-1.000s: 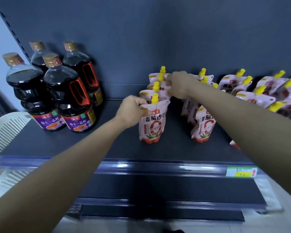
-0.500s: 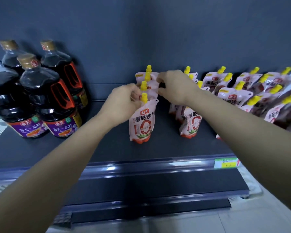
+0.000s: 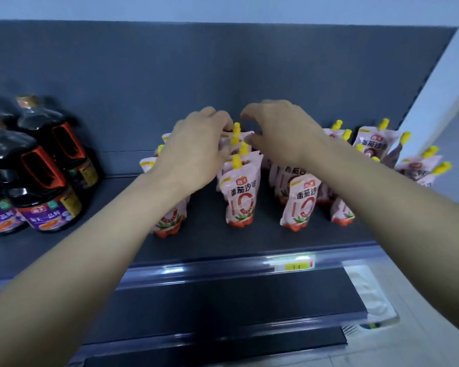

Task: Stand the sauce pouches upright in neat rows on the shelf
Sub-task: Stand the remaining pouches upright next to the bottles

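Pink yellow-capped plastic sauce pouches (image 3: 240,200) fill rows on the grey metal shelf (image 3: 210,239), and left hand (image 3: 196,154) and right hand (image 3: 281,133) curl fingers around a far pouch (image 3: 235,133), grip unclear, which probably needs straightening next.

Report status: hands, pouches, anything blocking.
Left hand and right hand at middle row's rear pouch, grip unclear. Front pouches upright. Soy sauce bottles stand clear, far left.
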Tool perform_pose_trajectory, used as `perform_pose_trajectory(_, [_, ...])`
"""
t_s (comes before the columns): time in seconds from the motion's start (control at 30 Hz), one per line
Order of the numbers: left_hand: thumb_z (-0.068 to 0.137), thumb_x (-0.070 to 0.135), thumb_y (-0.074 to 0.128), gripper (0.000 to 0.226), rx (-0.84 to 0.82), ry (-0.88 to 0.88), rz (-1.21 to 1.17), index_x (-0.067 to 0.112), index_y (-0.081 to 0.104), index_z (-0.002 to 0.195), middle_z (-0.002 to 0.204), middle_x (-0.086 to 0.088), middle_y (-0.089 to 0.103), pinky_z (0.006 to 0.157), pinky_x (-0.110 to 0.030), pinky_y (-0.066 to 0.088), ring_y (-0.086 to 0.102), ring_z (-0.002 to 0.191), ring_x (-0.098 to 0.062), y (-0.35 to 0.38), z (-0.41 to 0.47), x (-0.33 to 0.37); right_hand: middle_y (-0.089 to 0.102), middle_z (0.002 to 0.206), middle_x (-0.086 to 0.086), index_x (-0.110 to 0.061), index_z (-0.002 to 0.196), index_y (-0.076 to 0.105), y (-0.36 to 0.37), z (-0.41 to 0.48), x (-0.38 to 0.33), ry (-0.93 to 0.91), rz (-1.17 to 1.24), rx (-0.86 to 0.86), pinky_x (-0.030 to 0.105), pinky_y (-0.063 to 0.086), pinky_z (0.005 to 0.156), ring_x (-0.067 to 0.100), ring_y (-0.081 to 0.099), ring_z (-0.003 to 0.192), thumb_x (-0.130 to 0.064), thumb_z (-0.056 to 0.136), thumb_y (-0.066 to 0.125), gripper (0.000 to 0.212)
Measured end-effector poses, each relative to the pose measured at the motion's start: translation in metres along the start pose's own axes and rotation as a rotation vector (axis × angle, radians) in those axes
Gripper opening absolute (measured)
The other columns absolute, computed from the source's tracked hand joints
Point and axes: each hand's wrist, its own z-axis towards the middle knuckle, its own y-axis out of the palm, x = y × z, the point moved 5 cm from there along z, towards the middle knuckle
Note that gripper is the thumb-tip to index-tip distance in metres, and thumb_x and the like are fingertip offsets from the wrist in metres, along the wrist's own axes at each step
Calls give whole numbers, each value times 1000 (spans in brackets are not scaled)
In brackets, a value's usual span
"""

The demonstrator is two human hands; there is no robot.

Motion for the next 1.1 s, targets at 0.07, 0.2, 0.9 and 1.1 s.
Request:
perform_pose_trajectory(0.07, [88,21,56,31,16,39,67,12,54,118,117,-9,55,94,-45,40,50,111,-30,-1,11,30,57,126,13,-11,128,51,-17,-13,22,-6,-38,36,44,45,96,35,53,116,-25,92,53,39])
perform_pose_trajectory(0.2, [88,22,56,35,100,132,118,12,53,121,122,-10,55,98,-45,38,49,115,-29,-1,30,92,55,128,14,-8,129,49,-48,-42,72,29,-120,101,46,43,99,35,53,118,-30,92,56,43])
perform_pose_trajectory(0.9, [88,19,58,29,203,506,51,7,57,114,113,-13,58,91,-43,38,52,107,-33,89,134,259,53,131,10,-10,132,46,-90,-98,261,386,-383,117,40,37,97,33,48,120,-28,93,55,43])
perform_pose_trajectory(1.1, [84,18,62,26,253,521,58,5,59,107,107,-14,61,87,-45,43,56,101,-35,100,160,272,54,129,9,-11,130,47,-87,-91,292,400,-416,124,39,37,95,32,49,117,-27,93,54,42])
